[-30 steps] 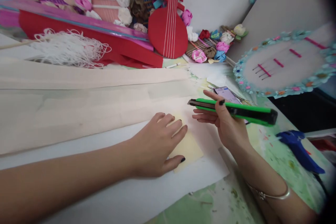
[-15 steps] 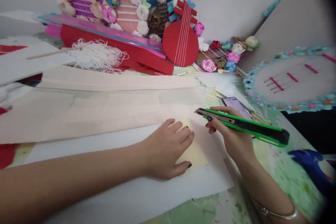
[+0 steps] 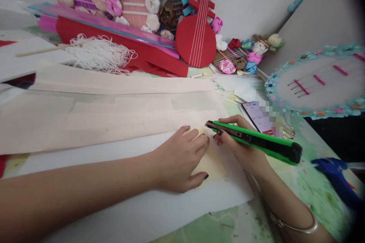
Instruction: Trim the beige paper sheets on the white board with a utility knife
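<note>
My right hand grips a green and black utility knife. Its short blade tip points left, close above the corner of a pale yellow sheet. My left hand lies on that sheet, fingers spread and pressing down beside the blade. Under the yellow sheet is a larger white sheet. A long cream paper strip stretches across the table just beyond my left hand. I cannot tell whether the blade touches the paper.
White string lies tangled behind the strip, near a red paper lute and several paper flowers. A phone rests beyond my right hand. At the right are a blue glue gun and a flower-edged oval panel.
My right hand has brought the utility knife left and slightly lower, nearer my left hand. My left hand stays pressed on the paper. The view has shifted a little.
</note>
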`<state>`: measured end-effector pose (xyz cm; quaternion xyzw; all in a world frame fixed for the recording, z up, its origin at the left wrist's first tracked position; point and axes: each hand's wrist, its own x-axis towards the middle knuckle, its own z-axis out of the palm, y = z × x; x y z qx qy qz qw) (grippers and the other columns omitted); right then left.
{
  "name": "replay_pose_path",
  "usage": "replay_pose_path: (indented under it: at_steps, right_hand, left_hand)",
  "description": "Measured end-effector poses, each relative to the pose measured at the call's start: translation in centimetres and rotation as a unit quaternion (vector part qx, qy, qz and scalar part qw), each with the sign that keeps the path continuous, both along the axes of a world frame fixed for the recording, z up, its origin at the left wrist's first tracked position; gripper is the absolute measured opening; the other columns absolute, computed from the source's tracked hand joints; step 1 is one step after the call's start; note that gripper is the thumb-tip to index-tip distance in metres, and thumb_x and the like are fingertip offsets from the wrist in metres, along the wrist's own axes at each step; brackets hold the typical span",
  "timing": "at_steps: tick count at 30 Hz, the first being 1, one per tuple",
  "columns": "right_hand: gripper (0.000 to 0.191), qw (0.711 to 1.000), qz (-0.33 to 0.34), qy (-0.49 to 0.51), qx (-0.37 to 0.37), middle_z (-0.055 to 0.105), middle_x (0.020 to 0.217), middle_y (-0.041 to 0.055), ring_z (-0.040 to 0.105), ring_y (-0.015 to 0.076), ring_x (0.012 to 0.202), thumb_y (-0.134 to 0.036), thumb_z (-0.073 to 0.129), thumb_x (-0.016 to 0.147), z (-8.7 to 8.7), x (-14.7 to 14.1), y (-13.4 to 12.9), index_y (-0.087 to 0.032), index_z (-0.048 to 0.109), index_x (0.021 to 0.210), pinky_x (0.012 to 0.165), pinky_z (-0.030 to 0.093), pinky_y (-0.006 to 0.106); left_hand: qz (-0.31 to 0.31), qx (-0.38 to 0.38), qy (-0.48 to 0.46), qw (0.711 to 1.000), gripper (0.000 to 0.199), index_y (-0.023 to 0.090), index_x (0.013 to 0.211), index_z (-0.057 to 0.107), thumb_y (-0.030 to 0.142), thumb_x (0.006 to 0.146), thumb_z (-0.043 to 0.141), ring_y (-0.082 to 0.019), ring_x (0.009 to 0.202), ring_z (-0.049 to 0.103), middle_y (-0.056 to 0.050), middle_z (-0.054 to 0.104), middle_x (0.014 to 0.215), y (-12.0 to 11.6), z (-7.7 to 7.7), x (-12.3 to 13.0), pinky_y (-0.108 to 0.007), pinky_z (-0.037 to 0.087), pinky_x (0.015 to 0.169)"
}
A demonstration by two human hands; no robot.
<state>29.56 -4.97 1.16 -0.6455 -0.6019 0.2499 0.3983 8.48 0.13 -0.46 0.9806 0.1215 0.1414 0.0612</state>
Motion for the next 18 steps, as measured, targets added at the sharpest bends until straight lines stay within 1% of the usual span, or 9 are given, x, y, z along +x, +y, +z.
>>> replay_pose_path:
  at_steps: [8, 12, 18]
  right_hand:
    - [0.020, 1.000, 0.004, -0.003, -0.012, 0.073, 0.085, 0.0025, 0.069, 0.0192, 0.073, -0.032, 0.059, 0.088, -0.18, -0.09, 0.08, -0.026, 0.056, 0.107, 0.074, 0.055, 0.036]
    - [0.019, 1.000, 0.009, -0.002, -0.014, 0.071, 0.082, 0.0018, 0.069, 0.0194, 0.072, -0.033, 0.059, 0.088, -0.06, -0.21, 0.08, -0.026, 0.056, 0.105, 0.074, 0.055, 0.037]
    - [0.019, 0.999, 0.023, 0.014, -0.017, 0.071, 0.081, 0.0007, 0.068, 0.0185, 0.073, -0.033, 0.059, 0.089, 0.08, -0.28, 0.07, -0.025, 0.056, 0.106, 0.075, 0.054, 0.035]
  left_hand:
    - [0.002, -0.013, 0.014, 1.000, 0.064, 0.000, 0.136, 0.047, 0.047, 0.092, 0.043, -0.033, 0.110, 0.049, -0.020, 0.055, 0.127, -0.04, 0.37, 0.07, -0.051, 0.035, 0.101]
    - [0.003, -0.008, 0.020, 1.000, 0.064, 0.000, 0.136, 0.048, 0.047, 0.092, 0.042, -0.033, 0.109, 0.049, -0.020, 0.055, 0.126, -0.05, 0.45, 0.03, -0.051, 0.035, 0.101]
    - [0.002, -0.002, 0.011, 1.000, 0.065, -0.001, 0.136, 0.047, 0.047, 0.093, 0.042, -0.033, 0.111, 0.050, -0.020, 0.056, 0.126, -0.08, 0.15, 0.03, -0.051, 0.032, 0.104]
